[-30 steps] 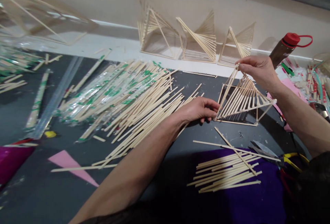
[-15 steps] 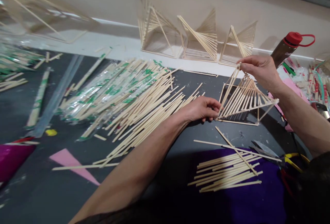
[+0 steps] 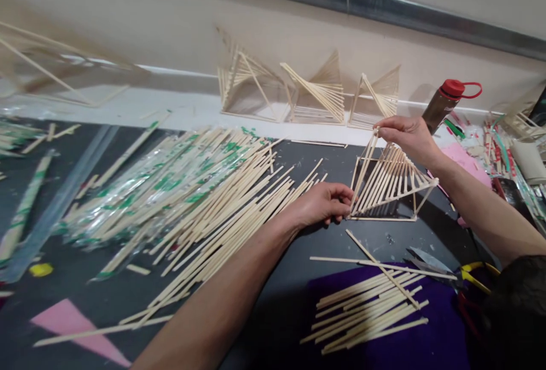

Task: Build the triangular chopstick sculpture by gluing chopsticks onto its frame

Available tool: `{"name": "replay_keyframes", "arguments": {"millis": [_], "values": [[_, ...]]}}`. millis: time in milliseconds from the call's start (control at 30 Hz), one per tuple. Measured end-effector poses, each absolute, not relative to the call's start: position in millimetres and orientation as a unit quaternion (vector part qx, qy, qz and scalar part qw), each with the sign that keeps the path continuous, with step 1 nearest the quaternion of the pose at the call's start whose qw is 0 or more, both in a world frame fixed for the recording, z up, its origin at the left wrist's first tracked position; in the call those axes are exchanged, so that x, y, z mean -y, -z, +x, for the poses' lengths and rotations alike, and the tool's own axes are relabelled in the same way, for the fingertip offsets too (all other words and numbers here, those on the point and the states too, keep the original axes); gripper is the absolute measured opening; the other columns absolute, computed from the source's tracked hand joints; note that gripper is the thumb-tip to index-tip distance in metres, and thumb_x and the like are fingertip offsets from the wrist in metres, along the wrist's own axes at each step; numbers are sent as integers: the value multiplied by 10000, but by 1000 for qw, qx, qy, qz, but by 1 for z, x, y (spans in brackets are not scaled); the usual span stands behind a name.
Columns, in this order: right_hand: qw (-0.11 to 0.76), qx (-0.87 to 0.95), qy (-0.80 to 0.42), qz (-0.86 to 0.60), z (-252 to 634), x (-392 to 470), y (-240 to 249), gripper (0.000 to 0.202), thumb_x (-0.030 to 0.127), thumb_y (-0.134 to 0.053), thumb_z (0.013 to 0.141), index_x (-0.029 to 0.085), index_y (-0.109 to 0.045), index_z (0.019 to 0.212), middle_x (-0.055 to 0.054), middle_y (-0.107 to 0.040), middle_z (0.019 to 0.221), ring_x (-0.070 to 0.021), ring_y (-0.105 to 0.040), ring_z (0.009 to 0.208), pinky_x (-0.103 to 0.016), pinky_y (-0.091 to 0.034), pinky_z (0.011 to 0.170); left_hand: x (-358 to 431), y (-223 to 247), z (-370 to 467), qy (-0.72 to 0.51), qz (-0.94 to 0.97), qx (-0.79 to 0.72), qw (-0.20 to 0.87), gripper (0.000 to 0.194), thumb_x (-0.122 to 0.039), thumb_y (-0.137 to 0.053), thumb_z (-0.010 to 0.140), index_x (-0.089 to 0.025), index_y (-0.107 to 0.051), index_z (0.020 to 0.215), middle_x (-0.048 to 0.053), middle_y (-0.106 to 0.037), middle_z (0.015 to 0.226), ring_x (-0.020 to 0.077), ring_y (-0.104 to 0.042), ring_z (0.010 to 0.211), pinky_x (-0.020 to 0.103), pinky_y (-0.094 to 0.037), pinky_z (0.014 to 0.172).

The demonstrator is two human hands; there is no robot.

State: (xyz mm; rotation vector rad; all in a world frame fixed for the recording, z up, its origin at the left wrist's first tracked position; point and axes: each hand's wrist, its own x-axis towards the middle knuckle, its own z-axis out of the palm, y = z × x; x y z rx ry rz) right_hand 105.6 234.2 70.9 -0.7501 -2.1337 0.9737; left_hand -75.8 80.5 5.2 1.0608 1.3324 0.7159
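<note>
Well, my little stick frame (image 3: 396, 196) is on the dark table (image 3: 324, 239) between my hands, its top tip pinched in my right hand (image 3: 407, 136) and its low corner pinched in my left hand (image 3: 324, 205). Loose sticks (image 3: 239, 228) lie beside my left hand, and a purple cloth (image 3: 443, 333) with more sticks is closer to me than both hands. A bottle (image 3: 438, 109) with a red top is just past my right hand.

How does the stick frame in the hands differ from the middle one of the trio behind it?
The held stick frame stands on the dark table; the middle stick frame stands on the white ledge. The left hand and right hand touch the held stick frame; neither touches the middle stick frame. Both are built from thin pale sticks.
</note>
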Motion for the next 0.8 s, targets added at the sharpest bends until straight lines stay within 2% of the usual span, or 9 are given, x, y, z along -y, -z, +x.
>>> {"name": "replay_keyframes", "arguments": {"millis": [600,800], "values": [[337,823,-362,-280,106,-236,-69,179,304,-645,786,189,-771,839,-23,-704,793,-133,-604,721,-287,-470,719,-80,-4,-74,-304,449,-580,608,298,-241,-663,572,-147,-609,850,-38,-582,650,80,-525,459,175,-346,362],[338,825,-355,-280,107,-235,-69,172,307,-646,792,193,-767,837,-11,-697,789,-129,-599,722,-288,-466,735,-81,-1,-73,-312,447,-575,610,287,-208,-652,554,-149,-605,831,-41,-581,635,85,-529,448,182,-353,360]]}}
